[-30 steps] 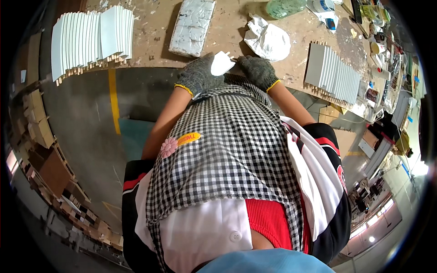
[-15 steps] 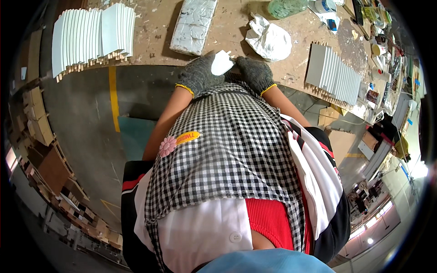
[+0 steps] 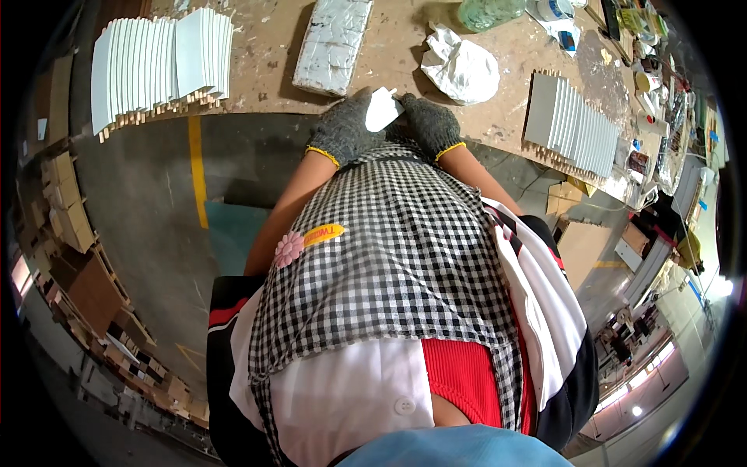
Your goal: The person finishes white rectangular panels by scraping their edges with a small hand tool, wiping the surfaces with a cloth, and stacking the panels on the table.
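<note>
At the table's near edge, just beyond my checked apron, my left hand (image 3: 344, 131) in a dark grey knit glove with a yellow cuff is closed on a small white flat piece (image 3: 382, 111). The piece has a rounded lower end and tilts to the right. My right hand (image 3: 433, 126), gloved alike, is closed right beside its right edge. Whatever those right fingers hold, if anything, is hidden. Just past the left hand lies a long wrapped block (image 3: 333, 48) with a stained white surface. Beyond the right hand sits a crumpled white cloth or paper (image 3: 461, 66).
A row of white panels (image 3: 140, 74) with wooden pegs stands on the worn table (image 3: 257, 47) at left. Another such row (image 3: 572, 124) is at right. A greenish clear jar (image 3: 490, 12) stands at the back, near cups and clutter at far right.
My right hand has come slightly closer to my left, and the white piece has turned a little between them. The whole view has shifted slightly.
</note>
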`<state>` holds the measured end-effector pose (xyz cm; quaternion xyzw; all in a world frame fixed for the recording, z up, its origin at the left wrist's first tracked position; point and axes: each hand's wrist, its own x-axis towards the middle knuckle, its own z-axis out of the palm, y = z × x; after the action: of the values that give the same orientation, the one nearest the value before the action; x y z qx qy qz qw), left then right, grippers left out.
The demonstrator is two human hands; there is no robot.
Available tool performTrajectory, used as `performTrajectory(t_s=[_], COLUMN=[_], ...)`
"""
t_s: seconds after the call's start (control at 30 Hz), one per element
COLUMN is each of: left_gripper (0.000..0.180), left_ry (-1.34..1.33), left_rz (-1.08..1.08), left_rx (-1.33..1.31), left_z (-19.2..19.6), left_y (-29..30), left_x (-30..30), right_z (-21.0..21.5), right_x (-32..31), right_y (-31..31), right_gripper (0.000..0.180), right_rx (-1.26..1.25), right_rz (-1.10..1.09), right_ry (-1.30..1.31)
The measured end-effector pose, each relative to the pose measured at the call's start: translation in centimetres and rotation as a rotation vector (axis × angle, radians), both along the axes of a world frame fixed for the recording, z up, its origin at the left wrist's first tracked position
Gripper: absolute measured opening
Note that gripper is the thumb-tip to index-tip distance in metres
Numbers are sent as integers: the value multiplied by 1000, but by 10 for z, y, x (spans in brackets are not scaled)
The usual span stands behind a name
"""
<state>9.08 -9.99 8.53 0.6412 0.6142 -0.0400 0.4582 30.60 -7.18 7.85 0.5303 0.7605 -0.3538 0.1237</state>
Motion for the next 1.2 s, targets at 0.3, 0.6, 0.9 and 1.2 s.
performTrajectory(t_s=[0.3,0.6,0.9,1.2], left_gripper=[102,104,93,85], left_ry=[-60,105,128,282], left_rz=[-7,-90,-171,-194], left_rx=[-29,119,355,425], left_z=[11,-3,-15,-20], left_y=[9,0,3,-3], left_x=[-3,22,37,42], right_z=[11,-1,30,36], right_x=[3,27,30,10], right_y=[-2,-4,-17,-20], right_gripper=[35,34,36,38], right_rx=[23,67,-48,-102], right_rz=[35,-535,-462,-399], right_ry=[-27,129,26,96])
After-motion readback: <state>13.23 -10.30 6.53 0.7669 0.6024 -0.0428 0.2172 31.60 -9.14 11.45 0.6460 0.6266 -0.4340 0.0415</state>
